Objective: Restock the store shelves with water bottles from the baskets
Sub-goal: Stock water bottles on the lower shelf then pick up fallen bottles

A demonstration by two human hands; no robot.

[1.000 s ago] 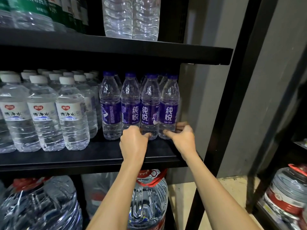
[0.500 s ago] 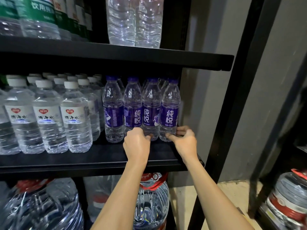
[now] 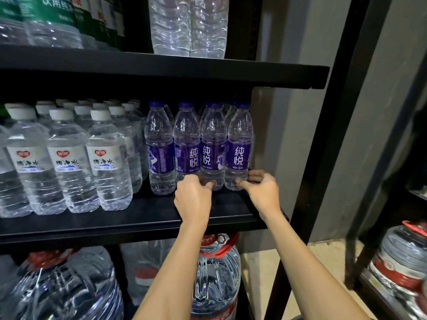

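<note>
Two bare arms reach to a black shelf [image 3: 138, 213]. The left hand [image 3: 193, 197] curls round the bases of purple-label bottles [image 3: 198, 155] near the shelf's right end; the right hand [image 3: 261, 190] pinches the rightmost bottle [image 3: 239, 155] at its base. White-capped bottles [image 3: 69, 162] stand left.

1 wide-angle view, worn on the person's head, faces forward and slightly down, close to the black metal middle shelf [image 3: 138, 218], about level with the purple-labelled clear plastic bottles [image 3: 239, 155] near its right front corner. Both bare forearms [image 3: 300, 262] enter from the frame's bottom edge. The black upright post [image 3: 321, 158] at the shelf's right end leans in the frame.
</note>
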